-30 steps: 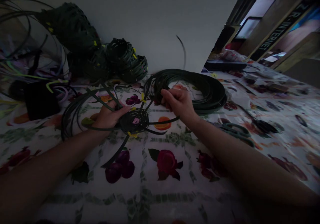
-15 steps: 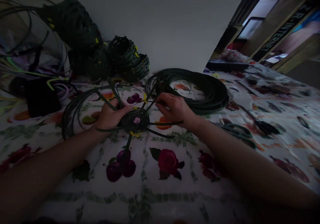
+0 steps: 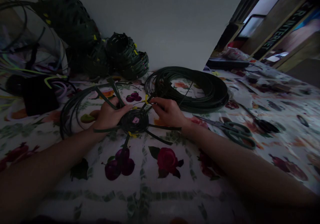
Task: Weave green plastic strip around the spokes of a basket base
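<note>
Left arm (image 3: 62,152) and right arm (image 3: 232,164), both bare
Both get thinner near the left hand (image 3: 107,116) and right hand (image 3: 171,113), which are bare too.

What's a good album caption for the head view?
Left hand holding a dark-green woven disc, right hand close beside it, green-handled scissors lying on the fruit-print tablecloth.
</note>
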The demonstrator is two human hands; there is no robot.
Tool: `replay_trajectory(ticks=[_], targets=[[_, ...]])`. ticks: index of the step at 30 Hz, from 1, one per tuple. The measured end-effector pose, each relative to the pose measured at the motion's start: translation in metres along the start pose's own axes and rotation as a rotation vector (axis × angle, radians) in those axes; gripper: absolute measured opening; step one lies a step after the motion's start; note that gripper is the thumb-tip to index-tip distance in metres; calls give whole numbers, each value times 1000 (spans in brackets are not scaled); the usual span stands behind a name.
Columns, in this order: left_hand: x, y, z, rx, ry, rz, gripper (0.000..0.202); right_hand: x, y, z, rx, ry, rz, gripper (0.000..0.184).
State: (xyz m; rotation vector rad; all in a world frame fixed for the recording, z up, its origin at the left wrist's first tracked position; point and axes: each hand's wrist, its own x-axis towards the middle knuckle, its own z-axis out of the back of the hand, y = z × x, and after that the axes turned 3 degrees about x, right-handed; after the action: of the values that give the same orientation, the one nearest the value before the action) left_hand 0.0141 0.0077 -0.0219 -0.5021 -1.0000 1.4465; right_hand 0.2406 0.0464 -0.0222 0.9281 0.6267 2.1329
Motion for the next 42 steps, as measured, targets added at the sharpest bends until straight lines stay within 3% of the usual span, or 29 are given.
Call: replay_trajectory(ticks=[8, 13, 17, 24, 31, 34, 38, 42], targets=[[-4, -14, 3, 37, -26, -78, 22, 6, 19, 11, 542, 123, -376, 16], [-7, -16, 3, 82, -27, -66, 17, 5, 30, 10, 522, 77, -459, 13], [-7, -11, 1, 84, -24, -86, 14, 3, 27, 7, 400, 69, -412, 18], [-10, -14, 0, 93, -49, 22, 16, 0, 15, -1, 287, 97, -252, 14], [-9, -13, 1, 101, -13, 9, 16, -4, 19, -5, 215, 248, -244, 23], [-5, -11, 3, 101, -1, 10, 17, -5, 22, -2, 148, 188, -218, 10], [-2, -9, 5, 105, -4, -11, 19, -6, 21, 4, -25, 9, -64, 20], [-3, -8, 3, 102, -10, 6, 21, -6, 18, 4, -68, 48, -6, 7]])
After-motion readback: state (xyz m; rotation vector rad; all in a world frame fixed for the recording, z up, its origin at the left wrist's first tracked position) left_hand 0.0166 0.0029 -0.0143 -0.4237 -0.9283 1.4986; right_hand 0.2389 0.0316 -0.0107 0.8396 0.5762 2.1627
